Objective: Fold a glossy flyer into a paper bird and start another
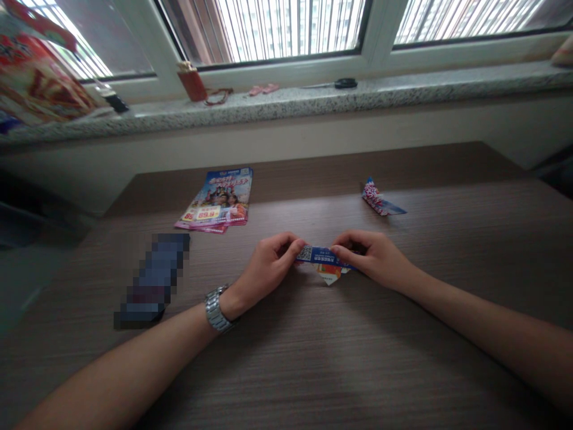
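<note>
Between my two hands is a folded flyer (324, 255), a printed paper with a blue strip, a QR code and white lettering. A pointed white and orange part of it sticks out below the strip. My left hand (278, 257), with a metal watch on the wrist, pinches the strip's left end by the QR code. At the other end, my right hand (369, 254) is closed with thumb and fingers on the paper. Farther back on the right lies a folded paper figure (379, 200) of similar colourful print. Some of the flyer is hidden behind my fingers.
A stack of flyers (219, 200) lies at the back left of the brown table (313, 358). Nearer on the left is a blurred-out dark device (154, 280). Scissors (345, 83), a red-brown lighter-like object (192, 82) and a food bag (40, 77) rest on the granite windowsill (286, 110).
</note>
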The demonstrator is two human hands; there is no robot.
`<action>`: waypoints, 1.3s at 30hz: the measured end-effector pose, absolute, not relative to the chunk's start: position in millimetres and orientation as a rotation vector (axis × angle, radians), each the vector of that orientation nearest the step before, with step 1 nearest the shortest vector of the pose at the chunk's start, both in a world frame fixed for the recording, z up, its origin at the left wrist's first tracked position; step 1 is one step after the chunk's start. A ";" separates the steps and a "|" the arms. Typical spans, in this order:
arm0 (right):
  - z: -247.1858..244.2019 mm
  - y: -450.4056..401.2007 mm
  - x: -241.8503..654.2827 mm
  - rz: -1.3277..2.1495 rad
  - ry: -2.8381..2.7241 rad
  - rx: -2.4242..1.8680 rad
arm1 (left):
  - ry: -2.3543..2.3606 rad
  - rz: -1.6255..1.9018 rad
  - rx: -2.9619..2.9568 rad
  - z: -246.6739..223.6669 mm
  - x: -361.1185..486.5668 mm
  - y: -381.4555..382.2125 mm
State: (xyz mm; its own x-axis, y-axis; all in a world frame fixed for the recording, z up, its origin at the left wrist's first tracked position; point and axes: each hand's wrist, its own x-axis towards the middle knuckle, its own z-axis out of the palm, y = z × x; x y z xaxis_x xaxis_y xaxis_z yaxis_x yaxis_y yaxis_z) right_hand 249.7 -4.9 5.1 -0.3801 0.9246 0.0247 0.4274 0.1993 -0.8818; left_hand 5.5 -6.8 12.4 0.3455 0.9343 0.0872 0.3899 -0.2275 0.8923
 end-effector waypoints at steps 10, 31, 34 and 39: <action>12.2 -8.7 246.6 1.104 -1.965 -1.212 | 1.064 0.821 1.934 12.5 8.0 -9.9; 16.5 -11.5 243.1 1.034 -2.004 -1.162 | 1.025 0.827 1.992 15.0 11.3 -13.3; 18.3 -12.5 243.0 1.069 -1.999 -1.141 | 1.042 0.828 1.983 15.8 11.3 -11.9; 12.0 -8.7 247.3 1.071 -1.924 -1.219 | 1.107 0.864 1.948 13.9 6.9 -7.4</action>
